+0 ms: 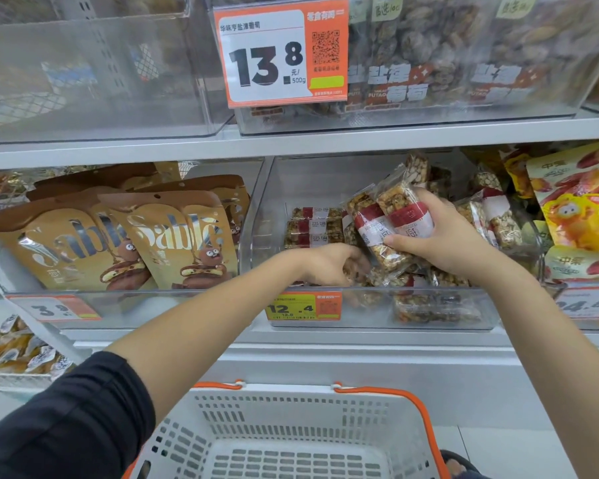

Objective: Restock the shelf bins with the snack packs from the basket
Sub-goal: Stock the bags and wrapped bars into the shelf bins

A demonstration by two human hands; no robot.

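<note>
Nearest, white slotted basket, orange-rimmed. Above, clear-wrapped nut bars with red-and-white labels, gripped by right hand over middle shelf bin. Left hand reaching low inside bin, fingers curled among packs, probably pinching one; grip partly hidden.

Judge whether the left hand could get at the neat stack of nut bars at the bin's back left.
Probably yes: the left hand is already inside the open-topped bin, with nothing between it and the stacked nut bars.
</note>
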